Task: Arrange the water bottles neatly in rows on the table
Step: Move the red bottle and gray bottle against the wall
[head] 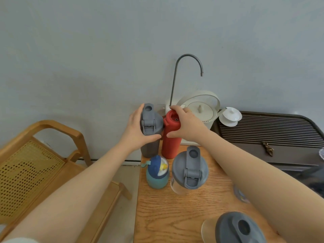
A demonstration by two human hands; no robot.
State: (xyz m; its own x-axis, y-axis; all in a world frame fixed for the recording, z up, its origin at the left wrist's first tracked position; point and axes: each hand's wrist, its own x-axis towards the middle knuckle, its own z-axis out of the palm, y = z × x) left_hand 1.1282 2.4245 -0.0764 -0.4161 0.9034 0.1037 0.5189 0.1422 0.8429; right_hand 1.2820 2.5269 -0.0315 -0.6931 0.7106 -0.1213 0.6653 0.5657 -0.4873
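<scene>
1. Table [175, 207]: wooden top, grain visible, carrying five bottles in the near and far parts.
2. Left hand [138, 128]: wrapped round the upper part of the dark grey bottle [150, 137], thumb across the front below the flip lid, fingers curled behind the far side.
3. Dark grey bottle: upright at the far left corner of the table, just beside the red bottle [171, 137], shoulders touching or nearly so; cannot tell which.
4. Right hand [185, 125]: gripping the red bottle near its top, fingers curled over the cap edge, thumb pressed against the front of the body; ring on one finger.
5. Red bottle: upright, far edge of the table, right of the dark grey one.
6. Teal bottle [157, 176] with blue cap: upright in front of the held pair, nearer the left edge.
7. Clear bottle with grey lid [190, 171]: just right of the teal bottle, close beside it.
8. Second grey-lidded bottle [240, 228]: at the bottom edge of the view, well apart from the rest, partly cut off.
9. White kettle [201, 109] with arched handle, behind the red bottle; curved metal spout [189, 58] above it.
10. White lidded cup [230, 116] on a dark slatted tray [271, 130], right of the kettle.
11. Wooden chair [43, 163] with woven seat, left of the table.
</scene>
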